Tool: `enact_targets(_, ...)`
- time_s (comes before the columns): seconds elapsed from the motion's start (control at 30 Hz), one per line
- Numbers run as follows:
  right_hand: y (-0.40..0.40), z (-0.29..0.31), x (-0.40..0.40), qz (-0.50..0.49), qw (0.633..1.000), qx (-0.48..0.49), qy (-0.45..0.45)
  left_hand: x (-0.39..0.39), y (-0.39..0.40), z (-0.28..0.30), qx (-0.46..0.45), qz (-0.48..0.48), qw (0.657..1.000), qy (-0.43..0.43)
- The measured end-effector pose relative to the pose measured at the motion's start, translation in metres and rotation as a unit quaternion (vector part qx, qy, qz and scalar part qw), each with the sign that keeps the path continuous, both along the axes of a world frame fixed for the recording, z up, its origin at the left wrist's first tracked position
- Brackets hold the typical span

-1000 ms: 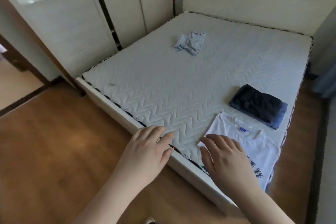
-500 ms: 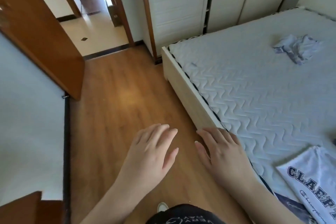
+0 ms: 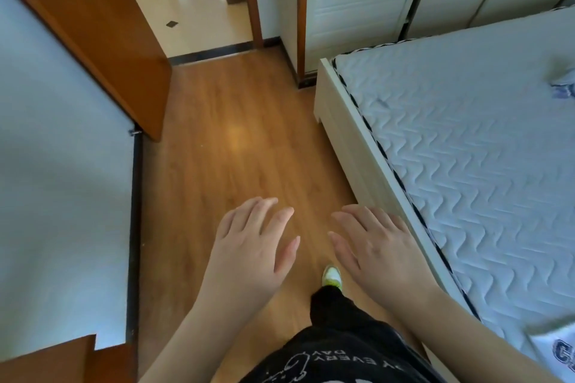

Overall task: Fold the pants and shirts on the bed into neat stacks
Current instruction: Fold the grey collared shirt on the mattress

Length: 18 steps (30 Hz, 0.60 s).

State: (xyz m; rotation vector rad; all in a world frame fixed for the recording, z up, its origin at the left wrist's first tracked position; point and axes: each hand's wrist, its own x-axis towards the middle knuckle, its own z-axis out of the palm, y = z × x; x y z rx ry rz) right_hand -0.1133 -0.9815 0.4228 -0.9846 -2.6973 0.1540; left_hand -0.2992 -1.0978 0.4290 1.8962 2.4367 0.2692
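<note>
Both my left hand (image 3: 249, 246) and right hand (image 3: 373, 246) hover flat over the floor (image 3: 236, 146), grip released, holding nothing, the white shirt (image 3: 557, 348) on the bed (image 3: 466, 149) well right.

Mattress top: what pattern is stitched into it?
The mattress is white, quilted in a repeating zigzag pattern, clearest in the head view, the only one.
</note>
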Motion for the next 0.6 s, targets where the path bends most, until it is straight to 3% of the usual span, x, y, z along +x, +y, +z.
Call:
enact_targets(0.27, 0.132, -0.028, -0.04, 0.008, 0.999, 0.005, 0.045, -0.056, 0.12, -0.016, -0.016, -0.002, 0.999, 0.03)
enact_targets(0.6, 0.234, -0.03, -0.149, 0.09, 0.992, -0.08, -0.039, -0.146, 0.193, -0.02, -0.053, 0.007, 0.999, 0.006)
